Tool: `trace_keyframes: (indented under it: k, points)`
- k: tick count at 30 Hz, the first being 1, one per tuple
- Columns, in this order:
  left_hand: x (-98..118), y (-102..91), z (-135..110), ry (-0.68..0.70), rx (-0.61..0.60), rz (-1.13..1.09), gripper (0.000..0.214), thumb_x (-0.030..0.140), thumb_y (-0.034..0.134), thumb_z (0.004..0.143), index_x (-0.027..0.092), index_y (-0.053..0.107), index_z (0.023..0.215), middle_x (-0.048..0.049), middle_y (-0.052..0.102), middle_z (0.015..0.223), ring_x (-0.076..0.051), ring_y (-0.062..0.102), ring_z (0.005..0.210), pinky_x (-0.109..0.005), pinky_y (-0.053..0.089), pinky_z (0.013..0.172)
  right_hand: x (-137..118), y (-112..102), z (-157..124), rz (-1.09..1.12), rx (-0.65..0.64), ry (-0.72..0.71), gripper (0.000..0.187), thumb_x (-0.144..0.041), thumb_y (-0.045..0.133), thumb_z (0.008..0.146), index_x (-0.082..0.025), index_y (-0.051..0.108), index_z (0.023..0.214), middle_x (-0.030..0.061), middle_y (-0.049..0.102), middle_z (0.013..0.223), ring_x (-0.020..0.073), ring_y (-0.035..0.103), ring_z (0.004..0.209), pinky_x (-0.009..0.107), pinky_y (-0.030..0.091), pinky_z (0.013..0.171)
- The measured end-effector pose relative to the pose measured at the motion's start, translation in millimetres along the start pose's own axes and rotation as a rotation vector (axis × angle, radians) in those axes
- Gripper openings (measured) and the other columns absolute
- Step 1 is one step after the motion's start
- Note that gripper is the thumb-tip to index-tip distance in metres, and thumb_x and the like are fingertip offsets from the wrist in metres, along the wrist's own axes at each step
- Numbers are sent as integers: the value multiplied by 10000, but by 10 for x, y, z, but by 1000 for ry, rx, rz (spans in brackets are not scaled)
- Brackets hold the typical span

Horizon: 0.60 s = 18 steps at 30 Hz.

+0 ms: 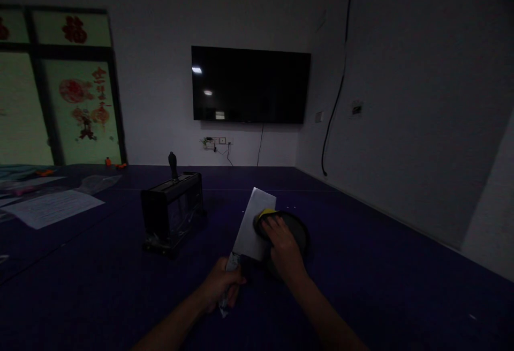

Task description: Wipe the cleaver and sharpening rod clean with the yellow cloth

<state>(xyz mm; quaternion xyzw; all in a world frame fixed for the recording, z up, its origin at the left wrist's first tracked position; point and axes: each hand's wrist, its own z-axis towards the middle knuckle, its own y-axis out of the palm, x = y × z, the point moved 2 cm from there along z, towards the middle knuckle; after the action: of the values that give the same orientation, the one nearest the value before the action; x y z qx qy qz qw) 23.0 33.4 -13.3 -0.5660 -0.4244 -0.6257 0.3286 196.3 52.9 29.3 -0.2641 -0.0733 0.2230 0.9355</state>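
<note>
My left hand (222, 284) is closed round the handle of a cleaver. Its broad pale blade (252, 222) points up and away from me over the dark table. My right hand (283, 246) presses a yellow sponge (265, 214) against the blade's right side, fingers curled over it. Behind my right hand lies a round dark pan or plate (299, 230), partly hidden by the hand.
A black box-like appliance (172, 212) with an upright lever stands left of the cleaver. Papers (52, 206) and plastic wrap lie at the far left of the dark blue surface (381, 265). A wall-mounted TV (251, 84) hangs ahead, with a white wall at right.
</note>
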Motion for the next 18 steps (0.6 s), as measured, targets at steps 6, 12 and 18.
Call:
trace_keyframes:
  k: [6,12,18]
  points:
    - [6,0,-21,-54,-85,42,187,176,582,543,171,415,461,77,383,271,-71,369,216,-148,201,267,262,-66,18,-50,154,122,689,61,311,633,-174,503,1252,75,508,1298,245,306,1309,489,344,1040]
    - [12,18,-26,-63,-111,70,197,189,581,542,177,407,452,78,387,269,-72,370,215,-148,235,257,372,-87,13,-57,215,151,719,56,307,647,-187,432,1312,81,488,1315,263,291,1315,515,349,1028]
    - [15,37,-39,-40,-35,37,171,191,575,538,184,415,480,79,387,266,-75,362,212,-155,219,271,280,-25,-8,-98,121,102,675,73,313,632,-133,508,1245,96,510,1293,253,254,1331,475,330,1051]
